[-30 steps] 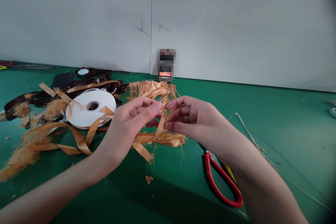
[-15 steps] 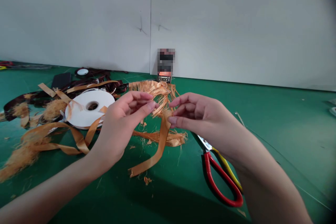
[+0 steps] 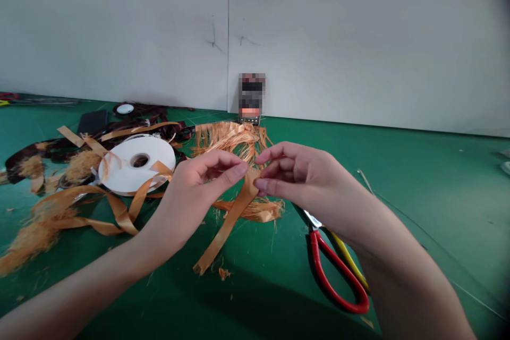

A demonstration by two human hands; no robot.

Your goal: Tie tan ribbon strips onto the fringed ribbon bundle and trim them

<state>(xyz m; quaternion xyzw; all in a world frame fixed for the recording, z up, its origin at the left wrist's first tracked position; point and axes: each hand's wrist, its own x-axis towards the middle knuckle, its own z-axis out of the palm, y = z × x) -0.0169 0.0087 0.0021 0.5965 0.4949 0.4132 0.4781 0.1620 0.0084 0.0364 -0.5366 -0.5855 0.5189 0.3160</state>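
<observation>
A golden-tan ribbon [image 3: 231, 220] hangs down from my fingertips, its lower end slanting left to the green table. My right hand [image 3: 300, 170] pinches the ribbon's top end between thumb and fingers. Right beside it, my left hand [image 3: 209, 183] has thumb and index finger pressed together at the ribbon's upper left edge; any single thread there is too fine to see. Behind the hands lies a fringe of frayed golden ribbon [image 3: 227, 135]. Below it, partly covered by the hanging ribbon, is a bundle of loose golden threads [image 3: 265, 211].
Scissors [image 3: 338, 271] with red and yellow handles lie by my right forearm. To the left are a white ribbon spool [image 3: 119, 170], loose ribbon, fluffy thread clumps [image 3: 34, 239] and dark ribbon. A phone-like device [image 3: 251, 98] leans on the white wall [image 3: 358, 37].
My left hand has moved right, from apart to the ribbon's top edge. The hanging ribbon has straightened a little. My right hand has barely moved.
</observation>
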